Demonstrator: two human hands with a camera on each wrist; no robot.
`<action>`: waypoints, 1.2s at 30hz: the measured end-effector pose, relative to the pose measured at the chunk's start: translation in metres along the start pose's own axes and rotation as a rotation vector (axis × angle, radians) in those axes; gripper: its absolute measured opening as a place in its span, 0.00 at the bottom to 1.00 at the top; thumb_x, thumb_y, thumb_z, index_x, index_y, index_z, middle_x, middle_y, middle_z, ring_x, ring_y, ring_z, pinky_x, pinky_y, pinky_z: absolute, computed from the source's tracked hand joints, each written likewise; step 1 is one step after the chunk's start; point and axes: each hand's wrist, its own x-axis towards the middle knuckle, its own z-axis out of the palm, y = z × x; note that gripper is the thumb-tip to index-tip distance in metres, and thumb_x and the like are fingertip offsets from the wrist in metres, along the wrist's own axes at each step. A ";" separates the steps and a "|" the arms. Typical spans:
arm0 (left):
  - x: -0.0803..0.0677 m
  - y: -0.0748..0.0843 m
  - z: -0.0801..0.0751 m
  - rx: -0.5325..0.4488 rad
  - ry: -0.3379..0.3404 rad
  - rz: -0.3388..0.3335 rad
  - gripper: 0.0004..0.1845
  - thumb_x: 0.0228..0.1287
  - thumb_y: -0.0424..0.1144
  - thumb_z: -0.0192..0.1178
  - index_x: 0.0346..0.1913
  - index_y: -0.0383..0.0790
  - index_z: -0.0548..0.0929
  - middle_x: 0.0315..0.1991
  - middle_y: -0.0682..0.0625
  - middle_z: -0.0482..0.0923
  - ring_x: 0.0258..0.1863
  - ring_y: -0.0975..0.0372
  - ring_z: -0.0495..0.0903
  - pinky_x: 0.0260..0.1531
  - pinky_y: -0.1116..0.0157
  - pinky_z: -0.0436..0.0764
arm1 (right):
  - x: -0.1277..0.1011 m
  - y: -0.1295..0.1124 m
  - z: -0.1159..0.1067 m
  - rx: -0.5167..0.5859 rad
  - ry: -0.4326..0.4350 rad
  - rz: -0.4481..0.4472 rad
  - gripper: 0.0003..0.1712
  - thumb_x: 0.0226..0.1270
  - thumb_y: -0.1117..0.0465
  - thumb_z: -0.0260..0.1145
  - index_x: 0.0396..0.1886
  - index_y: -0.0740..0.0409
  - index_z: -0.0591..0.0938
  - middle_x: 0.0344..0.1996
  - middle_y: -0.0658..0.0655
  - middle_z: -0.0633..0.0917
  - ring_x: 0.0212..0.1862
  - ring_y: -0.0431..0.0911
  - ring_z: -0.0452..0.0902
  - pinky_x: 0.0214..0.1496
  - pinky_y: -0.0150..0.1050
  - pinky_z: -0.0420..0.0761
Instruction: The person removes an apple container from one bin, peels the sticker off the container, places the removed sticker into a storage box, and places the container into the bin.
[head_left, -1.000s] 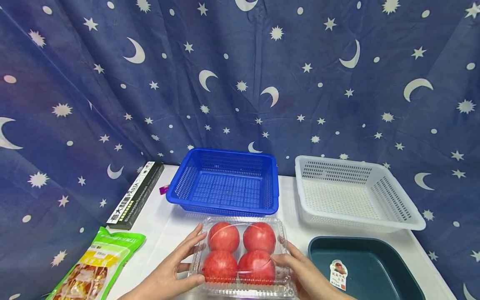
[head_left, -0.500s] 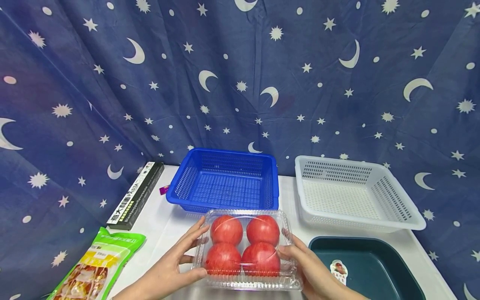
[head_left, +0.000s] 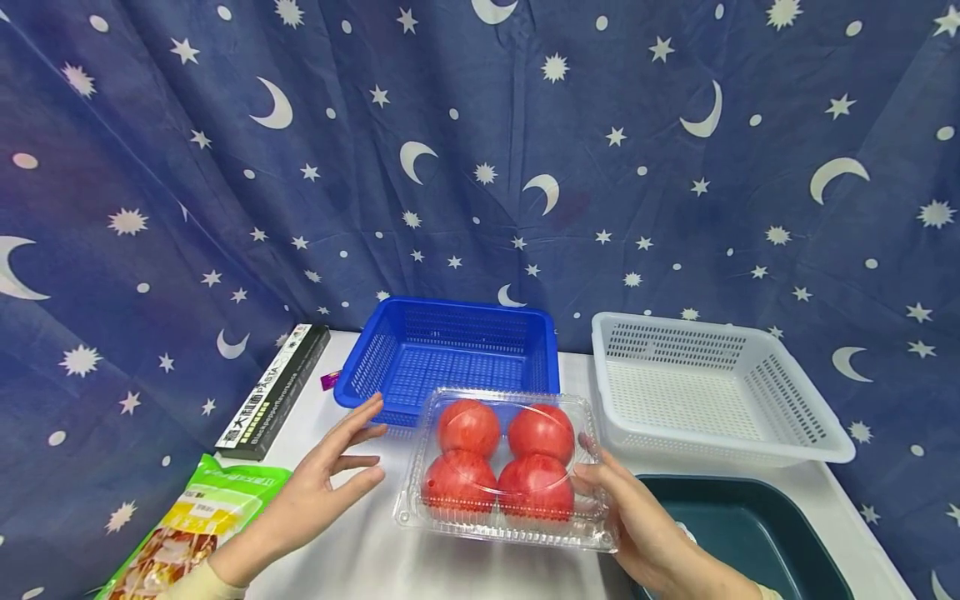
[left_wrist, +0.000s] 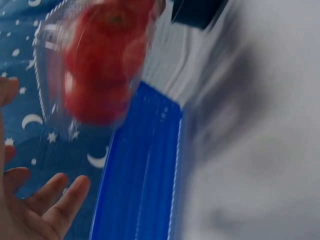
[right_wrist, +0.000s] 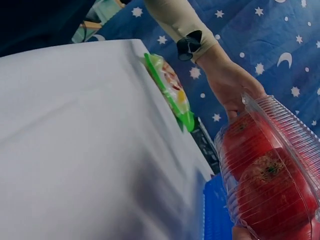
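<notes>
A clear plastic clamshell box (head_left: pixel 504 467) holds several red tomatoes and hangs tilted above the white table (head_left: pixel 375 558), just in front of the blue basket (head_left: pixel 450 350). My right hand (head_left: pixel 603 487) grips the box at its right edge, thumb on the side and fingers beneath. My left hand (head_left: pixel 352 454) is open with spread fingers, a short gap left of the box, touching nothing. The left wrist view shows the box (left_wrist: pixel 100 65) blurred above the blue basket (left_wrist: pixel 145 170). In the right wrist view the box (right_wrist: pixel 265 175) fills the lower right, with the left hand (right_wrist: pixel 230 85) beyond it.
A white basket (head_left: pixel 712 392) stands at the back right, a dark green tray (head_left: pixel 750 533) in front of it. A black pasta box (head_left: pixel 273 392) and a green snack bag (head_left: pixel 187 525) lie along the table's left edge. A star-patterned curtain hangs behind.
The tomato box has risen off the table and shifted right and back. My left hand has let go of it and drawn away to the left; the right hand alone carries it.
</notes>
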 end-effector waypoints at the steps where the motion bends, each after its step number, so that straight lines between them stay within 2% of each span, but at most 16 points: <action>1: 0.002 -0.002 -0.003 0.018 0.017 0.009 0.40 0.70 0.29 0.65 0.80 0.53 0.61 0.81 0.54 0.54 0.68 0.56 0.72 0.54 0.62 0.82 | 0.000 -0.002 0.000 -0.003 0.023 0.003 0.46 0.73 0.50 0.59 0.84 0.45 0.48 0.69 0.71 0.63 0.67 0.63 0.65 0.59 0.54 0.79; 4: 0.007 -0.006 -0.012 0.071 0.069 0.036 0.41 0.68 0.27 0.66 0.79 0.53 0.62 0.79 0.53 0.57 0.68 0.60 0.72 0.54 0.65 0.82 | 0.001 -0.007 0.000 0.000 0.066 0.007 0.46 0.72 0.50 0.60 0.83 0.44 0.50 0.69 0.70 0.64 0.68 0.65 0.63 0.58 0.56 0.80; 9: 0.014 -0.016 -0.024 0.150 0.142 0.047 0.40 0.67 0.27 0.67 0.78 0.52 0.65 0.76 0.53 0.63 0.67 0.65 0.71 0.56 0.71 0.78 | 0.002 -0.015 -0.002 0.006 0.064 -0.014 0.45 0.72 0.51 0.59 0.84 0.43 0.50 0.68 0.69 0.65 0.66 0.63 0.67 0.58 0.53 0.80; 12: 0.018 -0.024 -0.030 0.201 0.181 0.056 0.38 0.66 0.26 0.67 0.76 0.49 0.68 0.75 0.51 0.65 0.69 0.67 0.68 0.60 0.73 0.74 | 0.004 -0.019 -0.002 0.007 0.063 -0.025 0.45 0.72 0.51 0.59 0.83 0.42 0.51 0.68 0.68 0.66 0.66 0.62 0.67 0.58 0.52 0.80; 16: 0.022 -0.037 -0.039 0.273 0.215 0.011 0.36 0.67 0.31 0.68 0.75 0.50 0.70 0.75 0.49 0.65 0.71 0.66 0.64 0.66 0.75 0.65 | 0.007 -0.024 -0.002 0.012 0.072 -0.028 0.45 0.72 0.51 0.60 0.83 0.42 0.51 0.70 0.68 0.65 0.68 0.64 0.65 0.61 0.54 0.79; 18: 0.024 -0.043 -0.044 0.303 0.223 -0.029 0.35 0.68 0.35 0.68 0.76 0.52 0.70 0.76 0.48 0.66 0.71 0.62 0.65 0.68 0.69 0.64 | 0.009 -0.026 -0.003 0.005 0.070 -0.033 0.46 0.72 0.50 0.60 0.84 0.43 0.50 0.71 0.68 0.63 0.68 0.64 0.63 0.63 0.56 0.78; 21: 0.027 -0.052 -0.048 0.318 0.221 -0.083 0.34 0.70 0.40 0.68 0.76 0.53 0.69 0.76 0.47 0.65 0.70 0.52 0.66 0.70 0.52 0.63 | 0.012 -0.027 -0.005 -0.009 0.058 -0.046 0.47 0.72 0.50 0.59 0.84 0.44 0.48 0.73 0.68 0.60 0.69 0.65 0.61 0.66 0.57 0.74; 24: 0.030 -0.061 -0.051 0.317 0.208 -0.108 0.34 0.71 0.43 0.66 0.76 0.50 0.68 0.76 0.44 0.65 0.70 0.46 0.66 0.67 0.37 0.62 | 0.015 -0.029 -0.006 -0.011 0.043 -0.058 0.47 0.72 0.50 0.58 0.84 0.43 0.47 0.73 0.67 0.57 0.70 0.63 0.60 0.68 0.56 0.69; 27: 0.033 -0.071 -0.052 0.308 0.199 -0.108 0.33 0.71 0.42 0.66 0.76 0.44 0.69 0.76 0.41 0.64 0.69 0.43 0.67 0.66 0.35 0.62 | 0.018 -0.031 -0.006 0.002 0.035 -0.055 0.47 0.72 0.51 0.58 0.84 0.42 0.47 0.73 0.66 0.58 0.70 0.62 0.60 0.68 0.54 0.68; 30: 0.036 -0.079 -0.052 0.299 0.195 -0.100 0.31 0.71 0.40 0.66 0.73 0.38 0.70 0.75 0.40 0.64 0.68 0.42 0.69 0.66 0.38 0.64 | 0.021 -0.034 -0.005 0.021 0.026 -0.055 0.47 0.72 0.51 0.58 0.84 0.42 0.46 0.73 0.66 0.57 0.71 0.62 0.59 0.68 0.53 0.70; 33: 0.039 -0.086 -0.051 0.292 0.187 -0.111 0.29 0.71 0.40 0.66 0.71 0.36 0.72 0.76 0.42 0.64 0.68 0.44 0.70 0.66 0.43 0.67 | 0.025 -0.036 -0.004 0.038 0.014 -0.059 0.48 0.72 0.51 0.58 0.84 0.42 0.45 0.74 0.66 0.56 0.71 0.62 0.60 0.66 0.50 0.73; 36: 0.040 -0.091 -0.051 0.272 0.175 -0.132 0.26 0.72 0.40 0.65 0.69 0.36 0.73 0.77 0.43 0.62 0.70 0.45 0.69 0.66 0.45 0.69 | 0.028 -0.038 -0.003 0.057 0.007 -0.066 0.48 0.72 0.52 0.58 0.84 0.44 0.45 0.73 0.67 0.58 0.68 0.60 0.66 0.61 0.47 0.78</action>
